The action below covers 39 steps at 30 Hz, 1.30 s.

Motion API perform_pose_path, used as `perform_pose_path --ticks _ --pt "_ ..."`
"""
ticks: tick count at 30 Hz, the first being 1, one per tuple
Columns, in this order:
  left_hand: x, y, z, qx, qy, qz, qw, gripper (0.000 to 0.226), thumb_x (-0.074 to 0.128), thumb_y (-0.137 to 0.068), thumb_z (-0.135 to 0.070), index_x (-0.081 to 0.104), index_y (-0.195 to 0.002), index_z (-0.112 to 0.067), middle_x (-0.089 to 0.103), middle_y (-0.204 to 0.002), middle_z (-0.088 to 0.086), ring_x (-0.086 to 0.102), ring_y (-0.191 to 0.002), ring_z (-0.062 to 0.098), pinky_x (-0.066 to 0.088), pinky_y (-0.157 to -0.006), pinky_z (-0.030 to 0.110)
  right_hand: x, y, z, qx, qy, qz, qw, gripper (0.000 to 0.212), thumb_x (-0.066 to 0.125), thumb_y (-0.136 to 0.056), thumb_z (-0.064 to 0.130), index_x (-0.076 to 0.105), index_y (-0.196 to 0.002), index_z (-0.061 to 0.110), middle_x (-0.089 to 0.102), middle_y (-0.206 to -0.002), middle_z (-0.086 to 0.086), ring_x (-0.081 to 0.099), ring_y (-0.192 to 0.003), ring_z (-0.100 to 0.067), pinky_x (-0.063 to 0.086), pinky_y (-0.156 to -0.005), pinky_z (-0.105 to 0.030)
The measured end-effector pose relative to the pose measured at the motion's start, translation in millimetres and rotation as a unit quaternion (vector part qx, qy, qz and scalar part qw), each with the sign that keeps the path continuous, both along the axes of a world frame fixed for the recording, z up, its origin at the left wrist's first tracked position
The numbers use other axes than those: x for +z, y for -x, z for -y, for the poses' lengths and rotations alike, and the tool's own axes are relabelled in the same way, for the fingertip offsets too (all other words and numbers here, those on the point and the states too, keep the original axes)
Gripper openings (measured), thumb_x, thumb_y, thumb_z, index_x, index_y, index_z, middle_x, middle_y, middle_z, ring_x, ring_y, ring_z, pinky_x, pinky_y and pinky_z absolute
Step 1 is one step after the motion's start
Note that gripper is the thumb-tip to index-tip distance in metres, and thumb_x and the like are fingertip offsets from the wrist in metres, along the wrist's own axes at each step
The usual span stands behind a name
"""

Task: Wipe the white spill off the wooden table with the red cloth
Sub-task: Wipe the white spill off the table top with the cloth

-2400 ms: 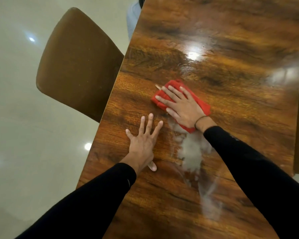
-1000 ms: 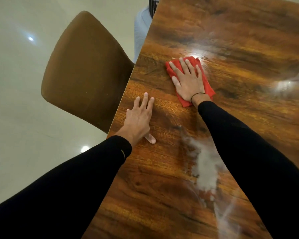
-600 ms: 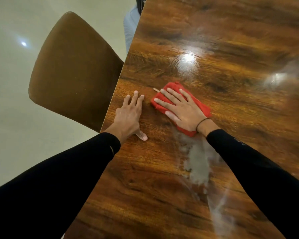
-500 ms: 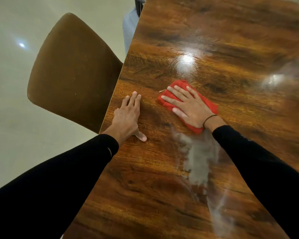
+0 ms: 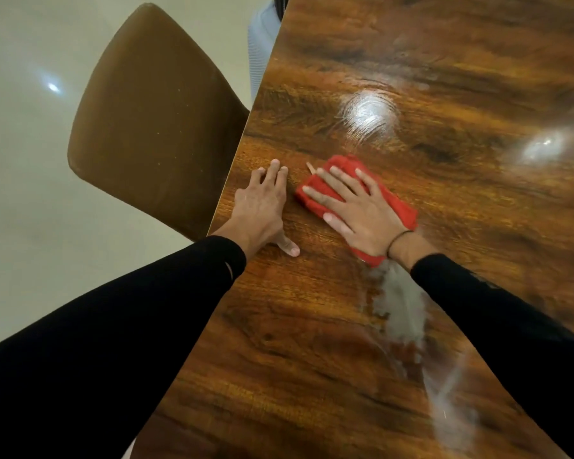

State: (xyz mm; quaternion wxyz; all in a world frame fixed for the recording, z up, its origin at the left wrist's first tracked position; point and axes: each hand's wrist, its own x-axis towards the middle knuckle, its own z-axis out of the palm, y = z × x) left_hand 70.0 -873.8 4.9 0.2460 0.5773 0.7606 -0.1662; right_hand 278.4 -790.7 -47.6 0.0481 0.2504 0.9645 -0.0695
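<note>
- The wooden worktop (image 5: 444, 210) fills most of the view; a brown chair (image 5: 153, 127) stands at its edge, on the far side of the left hand from the cloth.
- The white spill (image 5: 400, 309) lies on the worktop just behind the heel of the right grip, under the right forearm, and trails on toward the person in thinner streaks. Most of it looks unwiped.
- The red cloth (image 5: 395, 207) lies flat on the worktop, pinned under the right grip; its near corner touches the top edge of the spill.
- The right hand (image 5: 362, 213) makes that grip: fingers straight and spread, palm pressing the cloth down, nothing curled round it.
- The left hand (image 5: 262, 207) rests flat on the bare worktop just beside the cloth, fingers straight and held together, holding nothing; it seems to brace the body.
- Step in hand, as I judge it: mid-wipe, with the cloth at the far end of a stroke and off the main patch.
- The next move calls for dragging the cloth back toward the body, straight through the 1 large patch and its streaks, keeping the palm pressure even so the residue lifts instead of smearing.
</note>
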Motion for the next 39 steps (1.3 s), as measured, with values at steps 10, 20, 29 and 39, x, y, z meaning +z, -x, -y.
perform_pose_path --ticks 10,20,29,39 --pt "-2.4 3.6 5.6 0.005 -0.011 0.017 1.000 0.169 0.096 -0.053 -0.071 -0.009 -0.173 -0.015 -0.015 -0.182 0.004 -0.003 -0.169 0.034 0.029 -0.127 0.063 -1.1 -33.0 -40.6 -0.178 0.023 -0.038 0.983 0.058 0.030 -0.118 0.047 0.027 -0.176 0.049 0.023 -0.187 0.002 0.021 -0.171 -0.029 0.016 -0.133 -0.057" --pt "-0.8 -0.7 19.0 0.032 -0.029 0.036 0.998 0.164 0.096 -0.058 -0.070 -0.008 -0.174 -0.017 -0.015 -0.182 0.001 -0.006 -0.169 0.029 0.025 -0.128 0.064 3.7 15.1 36.6 -0.073 0.058 -0.039 0.995 0.057 0.035 -0.121 0.038 0.026 -0.178 0.042 0.017 -0.188 0.003 0.012 -0.175 -0.023 0.007 -0.140 -0.051" --pt "1.2 -49.1 73.8 -0.033 -0.017 0.071 0.997 0.161 0.089 -0.063 -0.077 -0.015 -0.173 -0.021 -0.024 -0.180 0.003 -0.014 -0.168 0.028 0.012 -0.134 0.055 -5.9 -85.4 69.2 -0.137 -0.009 -0.023 0.990 0.063 0.026 -0.119 0.055 0.011 -0.179 0.046 0.007 -0.190 0.004 0.007 -0.176 -0.022 0.011 -0.139 -0.059" --pt "-2.4 -79.2 93.4 -0.044 0.000 0.042 0.998 0.175 0.094 -0.054 -0.075 -0.023 -0.170 -0.016 -0.030 -0.178 0.003 -0.019 -0.167 0.025 0.004 -0.137 0.053 -1.5 -43.8 44.4 -0.179 0.017 -0.005 0.984 0.063 0.020 -0.120 0.051 0.004 -0.180 0.043 -0.004 -0.190 0.000 -0.001 -0.176 -0.025 0.005 -0.140 -0.060"
